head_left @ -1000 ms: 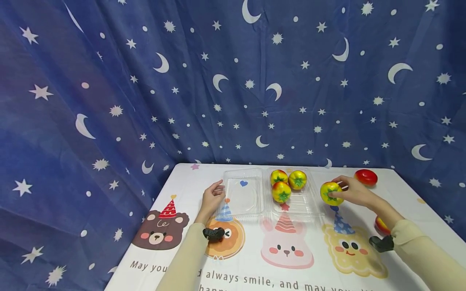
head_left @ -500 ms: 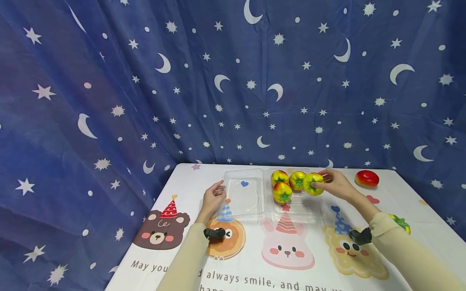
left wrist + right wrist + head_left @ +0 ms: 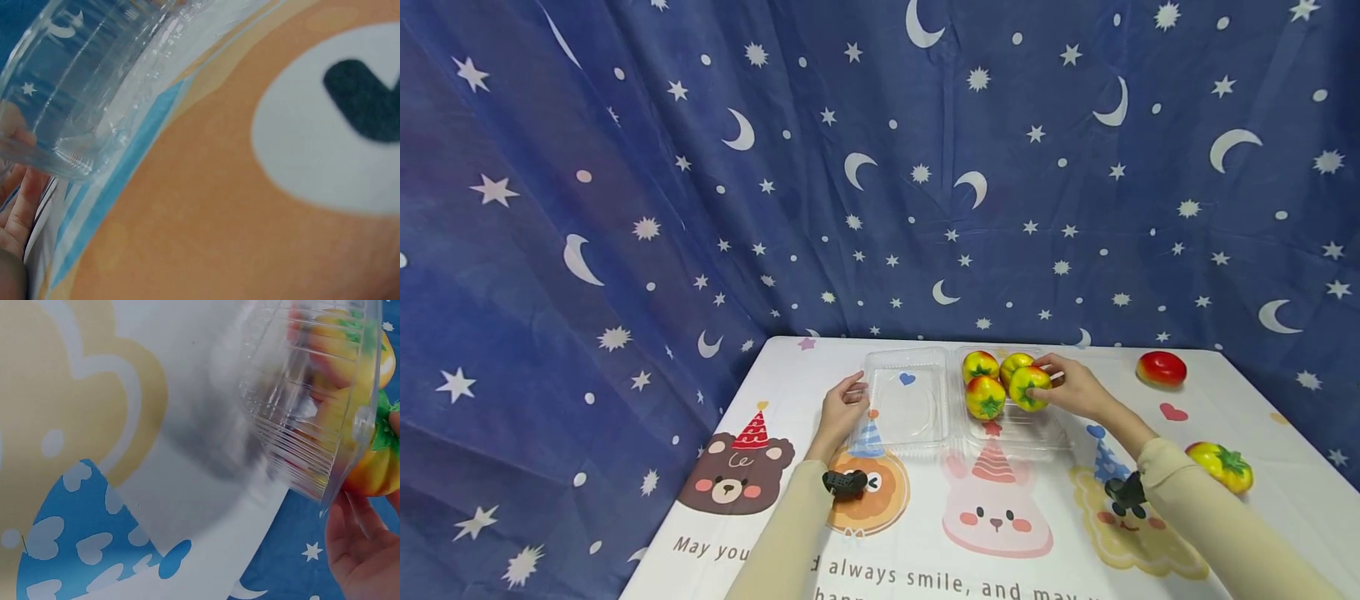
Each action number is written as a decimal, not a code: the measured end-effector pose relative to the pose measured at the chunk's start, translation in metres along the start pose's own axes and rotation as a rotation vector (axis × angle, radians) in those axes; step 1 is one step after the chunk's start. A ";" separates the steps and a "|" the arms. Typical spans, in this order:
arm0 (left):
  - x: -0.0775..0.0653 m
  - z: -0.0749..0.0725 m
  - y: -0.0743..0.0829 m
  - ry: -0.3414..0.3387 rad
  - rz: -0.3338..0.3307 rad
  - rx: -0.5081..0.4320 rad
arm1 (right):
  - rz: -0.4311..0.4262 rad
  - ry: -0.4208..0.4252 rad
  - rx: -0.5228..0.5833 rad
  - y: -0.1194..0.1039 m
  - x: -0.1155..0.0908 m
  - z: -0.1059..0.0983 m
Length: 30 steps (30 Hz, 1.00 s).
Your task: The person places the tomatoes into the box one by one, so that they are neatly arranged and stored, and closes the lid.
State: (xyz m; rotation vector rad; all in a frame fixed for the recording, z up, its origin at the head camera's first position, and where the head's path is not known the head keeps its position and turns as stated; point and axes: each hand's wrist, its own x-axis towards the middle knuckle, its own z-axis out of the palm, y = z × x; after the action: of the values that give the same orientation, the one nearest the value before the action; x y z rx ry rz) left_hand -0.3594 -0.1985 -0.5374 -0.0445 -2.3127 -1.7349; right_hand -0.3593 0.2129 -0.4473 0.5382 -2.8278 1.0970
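Observation:
A clear plastic clamshell box lies opened flat, its lid (image 3: 917, 412) on the left and its tray (image 3: 1026, 432) on the right. My left hand (image 3: 838, 412) holds the lid's left edge, fingers at the rim (image 3: 81, 169). With my right hand (image 3: 1075, 390) I grip a yellow-and-red toy persimmon (image 3: 1024, 386) by its side, thumb near the green leaves. It hangs over the tray, overlapping one toy persimmon (image 3: 1012, 363) behind it. Two more, a rear one (image 3: 979, 365) and a front one (image 3: 983, 397), sit in the tray's left part.
At the right lies another toy persimmon (image 3: 1219, 465), beside my right sleeve (image 3: 1195, 487). A red rounded fruit (image 3: 1162, 368) rests near the back right. The printed white tablecloth (image 3: 850, 575) ends at a blue starry curtain (image 3: 880, 208) behind.
My right hand has carried the toy persimmon leftward from beside the box to over the tray, close to the others. The one at the right came out from behind my arm. My left hand stays put.

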 end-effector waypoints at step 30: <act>0.002 0.000 -0.004 -0.013 0.041 -0.020 | -0.004 -0.047 -0.247 0.003 -0.002 0.010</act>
State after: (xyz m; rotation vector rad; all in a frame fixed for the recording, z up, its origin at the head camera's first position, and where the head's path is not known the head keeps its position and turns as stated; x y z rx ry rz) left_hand -0.3621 -0.2000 -0.5410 -0.1066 -2.2867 -1.7433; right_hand -0.3576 0.2087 -0.4572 0.5539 -2.9409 0.7270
